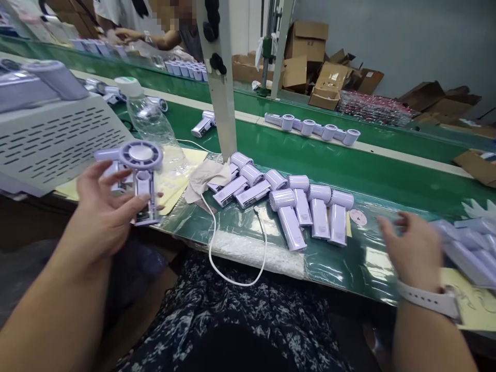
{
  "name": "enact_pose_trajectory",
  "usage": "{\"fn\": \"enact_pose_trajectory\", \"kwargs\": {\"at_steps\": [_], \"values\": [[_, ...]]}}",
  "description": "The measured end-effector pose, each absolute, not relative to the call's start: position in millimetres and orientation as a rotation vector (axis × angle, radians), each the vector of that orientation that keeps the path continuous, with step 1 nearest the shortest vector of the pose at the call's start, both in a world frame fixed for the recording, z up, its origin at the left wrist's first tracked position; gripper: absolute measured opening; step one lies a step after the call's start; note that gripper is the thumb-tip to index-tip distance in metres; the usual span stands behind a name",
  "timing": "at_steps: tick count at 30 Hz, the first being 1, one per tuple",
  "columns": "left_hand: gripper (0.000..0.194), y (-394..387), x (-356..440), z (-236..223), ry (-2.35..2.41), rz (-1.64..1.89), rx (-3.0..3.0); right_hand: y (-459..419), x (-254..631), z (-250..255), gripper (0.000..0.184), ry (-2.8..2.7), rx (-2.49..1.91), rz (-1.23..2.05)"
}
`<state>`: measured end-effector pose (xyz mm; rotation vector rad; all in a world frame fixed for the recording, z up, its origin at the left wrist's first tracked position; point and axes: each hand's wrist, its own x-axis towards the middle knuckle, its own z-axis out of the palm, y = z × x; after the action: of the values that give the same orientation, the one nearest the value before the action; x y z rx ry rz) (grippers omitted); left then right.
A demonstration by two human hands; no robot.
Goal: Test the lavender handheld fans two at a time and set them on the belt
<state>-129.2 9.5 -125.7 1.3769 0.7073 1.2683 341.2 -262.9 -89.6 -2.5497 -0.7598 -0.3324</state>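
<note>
My left hand point(106, 209) grips a lilac handheld fan point(140, 153) by its handle, holding it upright with its round vented head at the top. To the right, my right hand point(416, 248), with a pale watch strap on the wrist, hovers over the table edge. Its thumb and fingers are apart, slightly smeared, and nothing shows between them. Beside it lies a pile of lilac fans point(470, 248). Between my hands, several more fans point(287, 219) lie in a cluster on the green table point(362, 263). A white cable point(212, 232) loops over the front edge.
A metal post point(222, 103) rises behind the cluster. A clear plastic bottle point(151, 121) stands near a slotted grey box point(65, 139). A cloth point(207, 178) lies by the post. Behind runs a green conveyor point(406, 168); a row of fans point(308, 127) rests on its ledge. Another person works across.
</note>
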Motion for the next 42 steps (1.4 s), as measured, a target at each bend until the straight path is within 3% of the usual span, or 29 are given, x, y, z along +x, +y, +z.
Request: {"fn": "enact_pose_trajectory", "kwargs": {"at_steps": [3, 5, 8, 11, 13, 15, 20, 26, 28, 33, 38, 42], "values": [[0.057, -16, -110, -112, 0.764, 1.162, 1.056, -223, 318, -99, 0.046, -0.906, -2.485, 0.011], [0.052, -36, -89, -109, 0.714, 0.978, 0.961, -212, 307, -93, 0.045, -0.869, -2.461, 0.057], [0.05, -62, -53, -110, 0.56, 0.786, 0.847, -208, 283, -78, 0.058, -0.778, -2.385, -0.001], [0.069, -82, -18, -114, 0.387, 0.733, 0.703, -195, 235, -77, 0.079, -1.093, -2.083, 0.185], [0.08, -89, -4, -116, 0.336, 0.716, 0.642, -180, 195, -83, 0.083, -1.421, -1.907, 0.216], [0.08, -90, -1, -119, 0.341, 0.747, 0.615, -164, 164, -89, 0.076, -1.642, -1.819, 0.137], [0.066, -71, -32, -125, 0.394, 0.931, 0.559, -134, 147, -102, 0.037, -1.873, -1.981, -0.045], [0.067, -59, -52, -124, 0.345, 0.971, 0.544, -128, 147, -112, 0.026, -1.93, -2.013, -0.06], [0.071, -58, -49, -122, 0.319, 0.971, 0.566, -140, 143, -107, 0.021, -1.949, -1.929, 0.131], [0.071, -54, -34, -113, 0.29, 1.093, 0.568, -172, 123, -93, 0.026, -1.584, -1.548, 1.307], [0.07, -57, -22, -103, 0.207, 1.107, 0.551, -175, 94, -101, 0.043, -1.389, -1.417, 1.235], [0.071, -63, -20, -105, 0.212, 1.164, 0.587, -176, 79, -116, 0.044, -1.186, -1.311, 1.264]]}}
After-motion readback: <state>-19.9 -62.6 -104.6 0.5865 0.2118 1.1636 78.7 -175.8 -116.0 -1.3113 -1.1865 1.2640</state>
